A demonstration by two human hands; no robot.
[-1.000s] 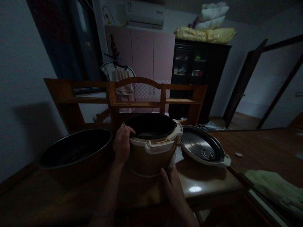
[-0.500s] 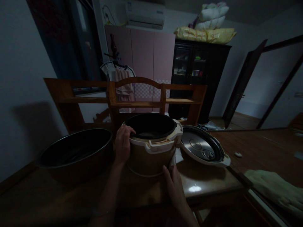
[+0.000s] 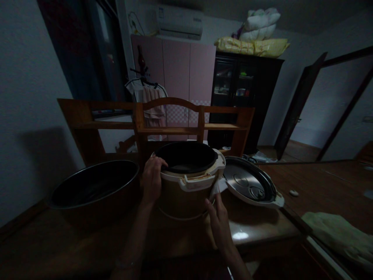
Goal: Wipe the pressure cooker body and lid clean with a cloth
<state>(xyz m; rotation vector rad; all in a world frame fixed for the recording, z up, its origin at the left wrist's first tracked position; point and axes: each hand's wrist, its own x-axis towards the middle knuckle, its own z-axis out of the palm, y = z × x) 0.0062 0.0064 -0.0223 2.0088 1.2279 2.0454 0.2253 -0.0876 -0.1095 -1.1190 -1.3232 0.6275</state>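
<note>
A tan rice cooker [image 3: 183, 194] with a black inner pot stands open on the wooden table [image 3: 256, 223]. My left hand [image 3: 151, 181] grips its left rim, fingers curled over the edge. My right hand [image 3: 218, 217] presses a white cloth [image 3: 219, 186] against the cooker's right side, fingers closed on the cloth. The cooker's lid [image 3: 250, 182] lies inside-up just to the right of the cooker.
A large dark bowl [image 3: 93, 186] sits to the left of the cooker. A wooden shelf rack [image 3: 171, 124] stands behind. A green cloth [image 3: 338, 233] lies at the right. A small white object [image 3: 293, 193] rests on the dark surface beyond the lid.
My right hand has slid upward along the cooker's right side with the white cloth. My left hand has stayed on the rim.
</note>
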